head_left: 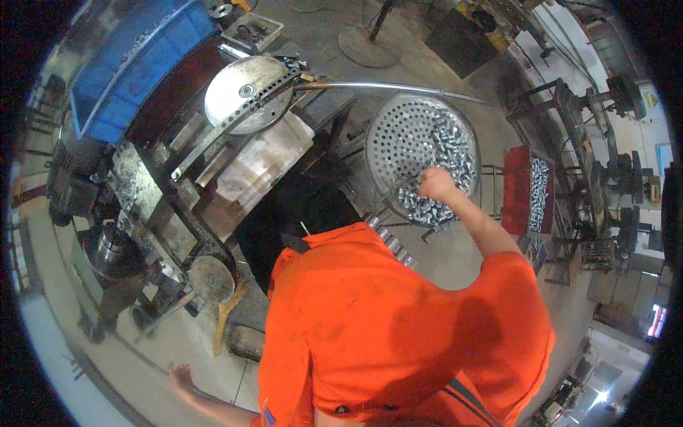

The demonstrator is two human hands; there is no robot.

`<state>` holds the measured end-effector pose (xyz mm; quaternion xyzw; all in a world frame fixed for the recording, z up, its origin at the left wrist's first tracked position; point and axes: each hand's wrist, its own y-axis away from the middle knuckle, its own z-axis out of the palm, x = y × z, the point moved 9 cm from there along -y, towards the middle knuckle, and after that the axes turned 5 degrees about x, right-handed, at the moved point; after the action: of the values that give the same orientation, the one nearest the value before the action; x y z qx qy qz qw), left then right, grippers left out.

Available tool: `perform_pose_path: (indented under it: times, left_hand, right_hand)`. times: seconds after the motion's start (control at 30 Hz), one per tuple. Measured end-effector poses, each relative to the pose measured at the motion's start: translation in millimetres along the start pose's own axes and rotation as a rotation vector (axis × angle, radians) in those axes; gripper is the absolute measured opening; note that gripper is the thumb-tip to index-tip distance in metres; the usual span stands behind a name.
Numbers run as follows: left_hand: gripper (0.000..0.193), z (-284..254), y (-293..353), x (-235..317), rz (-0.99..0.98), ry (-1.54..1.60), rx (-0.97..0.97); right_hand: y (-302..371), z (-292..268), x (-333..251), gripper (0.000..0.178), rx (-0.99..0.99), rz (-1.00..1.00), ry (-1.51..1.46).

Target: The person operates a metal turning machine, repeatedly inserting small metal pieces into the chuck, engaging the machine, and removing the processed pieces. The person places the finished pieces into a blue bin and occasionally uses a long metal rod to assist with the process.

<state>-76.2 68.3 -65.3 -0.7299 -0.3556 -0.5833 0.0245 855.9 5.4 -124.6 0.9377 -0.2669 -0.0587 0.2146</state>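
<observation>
My right hand (435, 183) is at a round perforated metal tray (398, 135), its fingers curled down among a pile of small shiny metal parts (455, 146). The fingertips are hidden, so I cannot make out what they hold. The parts cover the right and near sides of the tray, while the holes show on its left. Far to the lower left, my left hand (181, 376) hangs over the floor beside my body, fingers apart and holding nothing.
A machine with a round metal disc (245, 91) and a long rod (384, 87) stands ahead on the left. Beyond it is a blue bin (135, 78). A red bin (517, 188) of similar parts stands right of the tray. A brush (226, 317) leans at the lower left.
</observation>
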Motion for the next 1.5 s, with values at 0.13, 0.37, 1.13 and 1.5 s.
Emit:
perform_pose_path:
  times: [0.13,0.37,1.13,1.5]
  left_hand:
    - [0.044,5.0,2.4,2.3,0.033,0.045,-0.013]
    - [0.042,-5.4,-14.8,-13.4,0.007,0.124,0.002]
    - [0.045,16.6,21.4,11.1,-0.004,-0.029,0.157]
    - [0.044,10.4,31.6,47.8,0.156,-0.417,0.304]
  right_hand:
    - [-0.8,-0.6,-17.7,0.032,0.035,-0.029,0.249]
    - [-0.9,9.8,2.1,0.03,0.068,-0.114,-0.01]
    - [-7.0,-10.4,-34.6,0.034,0.299,-0.115,-0.262]
    - [-2.5,-185.6,-241.5,0.04,0.425,-0.805,-0.711]
